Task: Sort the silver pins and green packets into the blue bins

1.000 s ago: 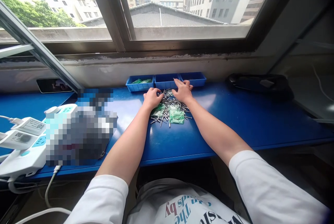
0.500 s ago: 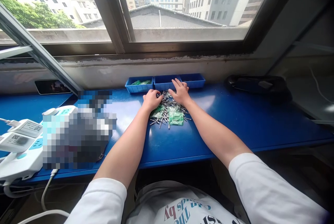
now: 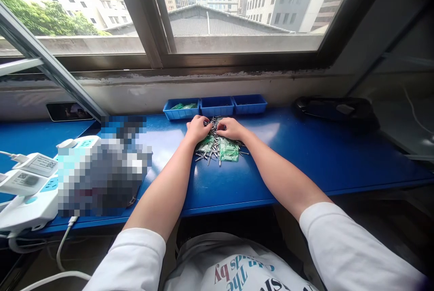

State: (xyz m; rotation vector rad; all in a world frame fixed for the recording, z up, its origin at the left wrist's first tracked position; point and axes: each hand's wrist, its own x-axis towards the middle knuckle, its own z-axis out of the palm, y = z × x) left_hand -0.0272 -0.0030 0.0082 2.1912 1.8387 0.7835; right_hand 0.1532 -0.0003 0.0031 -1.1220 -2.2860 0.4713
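A heap of short metal pins (image 3: 213, 145) lies on the blue table. Among them are small clear bags with green contents; one such green bag (image 3: 229, 151) is at the heap's front right. My left hand (image 3: 197, 128) rests at the heap's left edge, its fingers bent, with a gap between thumb and fingers where pins show. At the upper right of the heap is my right hand (image 3: 231, 128), its fingers curled down and drawn together among the pins. Whatever its fingertips pinch is too small to make out.
Behind the heap stand three joined blue bins: the left bin (image 3: 181, 114) holds green bags, beside the middle bin (image 3: 217, 110) and right bin (image 3: 250, 108). A power strip (image 3: 32, 205) with plugs is at left, a phone (image 3: 69, 111) behind it. A dark case (image 3: 335, 112) lies at right.
My right hand has come down from in front of the bins to the heap, its spread fingers now curled together. My left hand stays nearly where it was.
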